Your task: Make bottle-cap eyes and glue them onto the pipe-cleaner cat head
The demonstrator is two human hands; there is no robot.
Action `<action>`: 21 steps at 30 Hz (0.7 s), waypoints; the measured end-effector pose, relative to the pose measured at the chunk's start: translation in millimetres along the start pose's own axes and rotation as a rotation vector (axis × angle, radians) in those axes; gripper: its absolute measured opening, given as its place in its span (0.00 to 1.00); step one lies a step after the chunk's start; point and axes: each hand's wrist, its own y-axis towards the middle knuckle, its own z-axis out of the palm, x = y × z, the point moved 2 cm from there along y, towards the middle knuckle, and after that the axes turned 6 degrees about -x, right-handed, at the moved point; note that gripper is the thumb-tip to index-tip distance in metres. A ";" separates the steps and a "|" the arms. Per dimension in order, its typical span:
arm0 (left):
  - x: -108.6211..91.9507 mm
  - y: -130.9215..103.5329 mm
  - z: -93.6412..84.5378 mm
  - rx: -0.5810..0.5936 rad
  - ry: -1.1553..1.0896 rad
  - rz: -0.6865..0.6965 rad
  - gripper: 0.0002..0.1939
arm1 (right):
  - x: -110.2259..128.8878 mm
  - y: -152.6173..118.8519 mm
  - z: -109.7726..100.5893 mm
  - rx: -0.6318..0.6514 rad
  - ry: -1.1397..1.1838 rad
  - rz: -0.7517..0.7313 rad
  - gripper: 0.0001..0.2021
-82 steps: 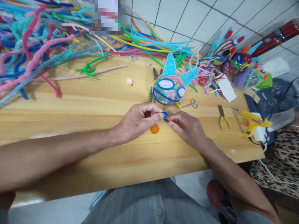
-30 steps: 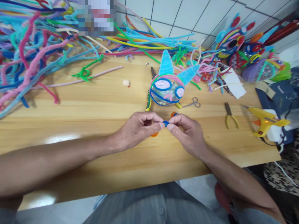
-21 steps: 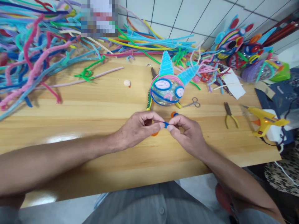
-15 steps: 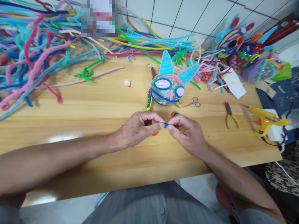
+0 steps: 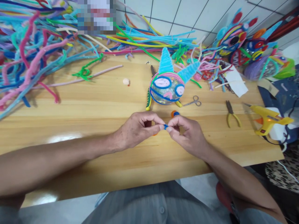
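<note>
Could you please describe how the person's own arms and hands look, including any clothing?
The left hand and right hand wear no gloves, and no ring or watch is visible. The forearms are bare. Grey-blue sleeves show near the lower corners, matching the grey-blue shirt with its button.

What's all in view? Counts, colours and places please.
Blue piece: one, blue, front centre
Orange piece: one, orange, mostly hidden, below blue piece
Two-tone piece: one, orange and blue, above blue piece
Eared head: one, clear, blue, pink, green, centre
Scissors: one pair, silver, right of head
Pliers: one pair, yellow-handled, further right
Hand tool: one, green and yellow, partly behind head
Glue gun: one, yellow, right end
Fuzzy stems: many, multicoloured, left and back
Decorated figures: at least three, multicoloured, back right
Paper: one sheet, white, back right
Small lump: one, cream, left of head
Table: one, wood-coloured, underneath
Wall: one, white tiled, behind
Left hand: one, pinching blue piece
Right hand: one, likewise
</note>
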 end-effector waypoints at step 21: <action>-3.9 3.0 -1.0 -0.070 -0.125 -0.107 0.10 | -4.1 0.0 -4.4 -0.069 0.085 0.044 0.03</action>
